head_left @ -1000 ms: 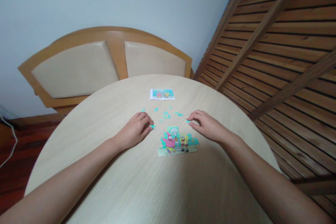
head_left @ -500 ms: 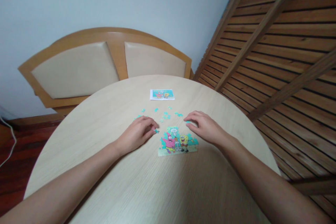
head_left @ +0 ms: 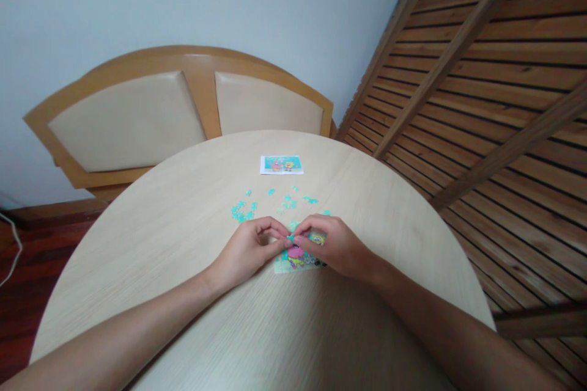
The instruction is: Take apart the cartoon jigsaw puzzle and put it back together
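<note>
A partly built cartoon jigsaw (head_left: 293,261) lies on the round pale wooden table (head_left: 257,317), mostly covered by my hands. My left hand (head_left: 247,252) and my right hand (head_left: 332,246) meet above it, fingertips pinched together on one small teal puzzle piece (head_left: 290,237). Several loose teal pieces (head_left: 243,211) lie scattered just beyond my hands. A small reference picture (head_left: 281,164) of the same cartoon lies further back on the table.
A wooden bench with two beige padded back panels (head_left: 183,110) stands behind the table against a pale wall. A slatted wooden panel (head_left: 481,85) runs along the right. A white cable (head_left: 11,250) lies on the dark floor at the left.
Both hands moved inward from either side of the jigsaw and now meet over it, pinching a teal piece. The left hand brought that piece from the loose pile.
</note>
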The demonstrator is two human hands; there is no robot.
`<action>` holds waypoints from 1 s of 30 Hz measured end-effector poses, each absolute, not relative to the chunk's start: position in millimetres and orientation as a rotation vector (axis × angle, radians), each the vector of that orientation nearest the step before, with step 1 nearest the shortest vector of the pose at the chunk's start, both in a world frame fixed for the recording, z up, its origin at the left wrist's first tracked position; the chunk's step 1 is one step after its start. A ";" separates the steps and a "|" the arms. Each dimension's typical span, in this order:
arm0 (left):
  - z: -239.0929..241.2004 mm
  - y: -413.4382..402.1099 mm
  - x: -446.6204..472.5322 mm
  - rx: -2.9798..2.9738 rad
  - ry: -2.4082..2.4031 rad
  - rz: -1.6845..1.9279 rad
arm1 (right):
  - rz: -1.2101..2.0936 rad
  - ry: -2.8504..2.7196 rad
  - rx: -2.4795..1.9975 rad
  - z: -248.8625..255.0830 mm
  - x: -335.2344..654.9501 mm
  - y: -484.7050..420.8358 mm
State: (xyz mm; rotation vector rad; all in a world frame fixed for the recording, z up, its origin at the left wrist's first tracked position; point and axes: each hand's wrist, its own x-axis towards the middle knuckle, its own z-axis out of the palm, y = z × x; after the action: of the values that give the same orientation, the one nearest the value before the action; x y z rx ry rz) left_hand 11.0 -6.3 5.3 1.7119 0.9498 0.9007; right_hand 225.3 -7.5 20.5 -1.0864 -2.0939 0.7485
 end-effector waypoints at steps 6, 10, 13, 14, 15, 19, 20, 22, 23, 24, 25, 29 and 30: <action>2.2 -9.0 5.3 2.235 0.789 0.758 | 1.024 -1.961 -1.163 23.5 245.2 3.1; 1.7 -10.0 0.5 2.668 0.578 0.498 | 1.123 -1.948 -1.239 25.8 272.9 14.9; 4.5 -7.8 -3.4 2.732 0.623 0.459 | 1.157 -1.970 -1.266 25.6 287.7 21.5; 6.1 -6.4 -5.6 2.731 0.639 0.465 | 1.165 -1.982 -1.272 25.0 290.3 22.9; 8.0 -4.7 -8.4 2.727 0.650 0.468 | 1.173 -1.997 -1.277 24.3 291.8 23.8; 14.4 3.1 -22.4 2.705 0.650 0.444 | 1.206 -2.071 -1.264 20.5 290.7 24.7; 15.1 4.7 -25.4 2.702 0.644 0.436 | 1.210 -2.092 -1.256 19.9 289.7 24.4; 15.8 7.0 -29.3 2.703 0.638 0.427 | 1.199 -2.135 -1.253 19.4 288.0 23.4; 15.9 7.7 -30.2 2.706 0.638 0.425 | 1.189 -2.156 -1.255 19.7 287.3 22.7; 16.1 8.1 -30.4 2.709 0.637 0.423 | 1.181 -2.174 -1.256 20.2 286.7 22.0; 16.4 8.3 -30.1 2.713 0.637 0.418 | 1.177 -2.190 -1.255 20.9 286.3 21.2; 19.1 8.0 -27.9 2.724 0.641 0.390 | 1.160 -2.217 -1.247 23.0 285.4 19.2; 19.7 7.9 -27.7 2.723 0.642 0.390 | 1.145 -2.218 -1.248 22.9 285.3 19.4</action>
State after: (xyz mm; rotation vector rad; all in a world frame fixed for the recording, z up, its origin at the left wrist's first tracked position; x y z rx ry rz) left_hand -27.7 7.9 19.7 2.7231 0.6419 0.3899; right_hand 285.3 19.4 22.9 -1.2484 -2.2176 1.1446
